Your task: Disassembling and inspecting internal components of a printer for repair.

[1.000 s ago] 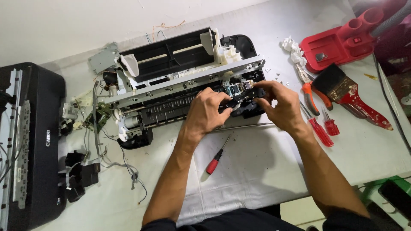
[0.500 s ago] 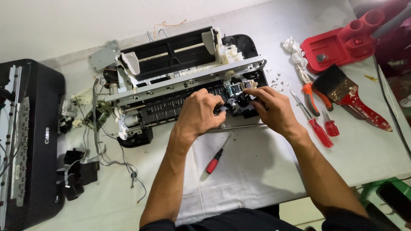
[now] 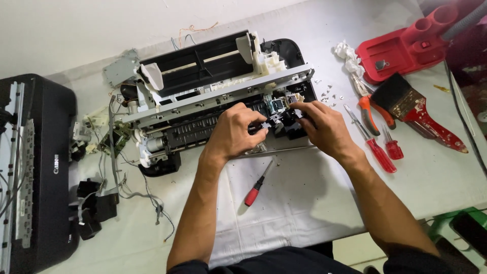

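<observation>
Both forearms reaching forward from the bottom edge, elbows spread, wrists meeting over the stripped printer at the middle of the desk. Left hand curled knuckles-up, fingers pinched on the black carriage at the printer's front right. Right hand angled in from the other side, fingertips closed on the same carriage, thumb tucked under; exact grip hard to tell, likely a small part between the fingers.

Just below the left wrist, a red-handled screwdriver on a white cloth. Right of the right hand, two more red screwdrivers, orange pliers and a wide brush with a red, paint-flecked handle. Beyond these, a red plastic tray and a crumpled white tissue. Small screws scattered beside the printer's right end.

Far left, a black printer cover with a white label along its edge; near it, loose grey wires and black parts. Pale grey desk against a white wall.
</observation>
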